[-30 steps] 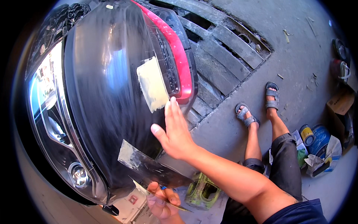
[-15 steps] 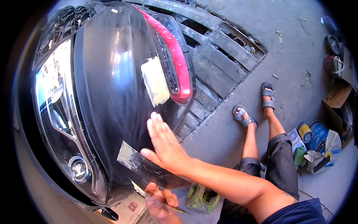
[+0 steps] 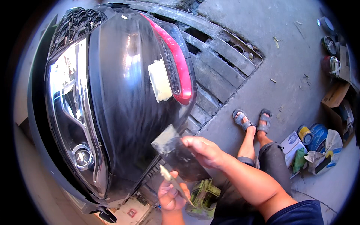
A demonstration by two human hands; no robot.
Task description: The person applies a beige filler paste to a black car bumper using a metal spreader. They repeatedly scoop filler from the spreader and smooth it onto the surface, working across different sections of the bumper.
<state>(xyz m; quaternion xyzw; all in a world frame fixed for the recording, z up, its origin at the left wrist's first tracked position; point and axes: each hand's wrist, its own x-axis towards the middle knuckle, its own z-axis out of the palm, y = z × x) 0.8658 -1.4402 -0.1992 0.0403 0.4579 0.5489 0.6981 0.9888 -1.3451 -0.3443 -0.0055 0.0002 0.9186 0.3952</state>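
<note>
A dark rectangular putty board (image 3: pixel 182 161), smeared with grey and cream at its upper end, slants in my right hand (image 3: pixel 205 151). My right fingers close on its upper edge. Lower down, my left hand (image 3: pixel 171 195) pinches a thin putty spreader (image 3: pixel 180 189), seen nearly edge-on, with a cream dab on its upper tip. Both tools are apart from the black car bumper (image 3: pixel 127 112), whose surface looks dull and sanded. A cream filler patch (image 3: pixel 160 80) lies on the bumper beside a red reflector strip (image 3: pixel 180 56).
A headlight (image 3: pixel 71 93) is at the left. A slatted floor grate (image 3: pixel 221 71) lies beyond the bumper. A greenish stool-like object (image 3: pixel 204 197) stands below my hands. Cans (image 3: pixel 305 135), bags (image 3: pixel 327 150) and an open cardboard box (image 3: pixel 335 95) sit at the right.
My right hand has drawn back from the bumper, its outstretched fingers now closed on the board. Board and spreader have moved right, and the spreader is tilted more upright. My feet have shifted closer together.
</note>
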